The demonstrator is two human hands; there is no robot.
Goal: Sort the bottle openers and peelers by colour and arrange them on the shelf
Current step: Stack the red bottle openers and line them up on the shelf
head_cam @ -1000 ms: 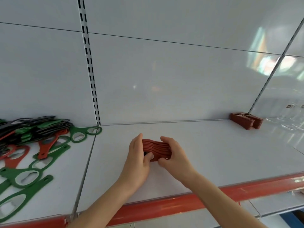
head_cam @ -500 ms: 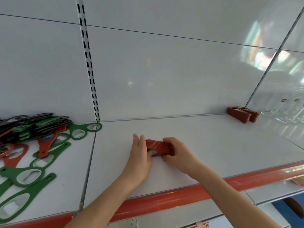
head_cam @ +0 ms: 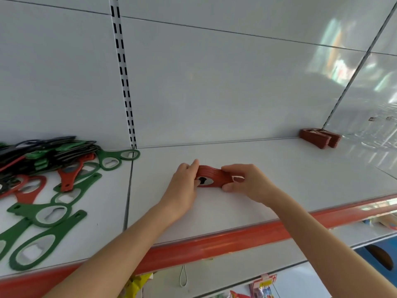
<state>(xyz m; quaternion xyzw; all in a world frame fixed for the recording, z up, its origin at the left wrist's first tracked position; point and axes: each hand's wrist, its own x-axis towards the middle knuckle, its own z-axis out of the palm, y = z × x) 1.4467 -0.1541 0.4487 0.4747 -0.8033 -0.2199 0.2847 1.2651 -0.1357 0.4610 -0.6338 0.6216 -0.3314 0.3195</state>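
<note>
Both hands, left [head_cam: 184, 186] and right [head_cam: 247, 181], grip a stack of flat red openers [head_cam: 212, 178] on the smooth white shelf [head_cam: 279, 168]; green looped openers [head_cam: 49, 214] lie left.

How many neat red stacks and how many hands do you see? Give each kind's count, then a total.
Red stacks: 3, the held stack, the left corner stack and the right corner stack.
Hands: 2, left hand and right hand, both holding the held stack.
Total: 5
</note>
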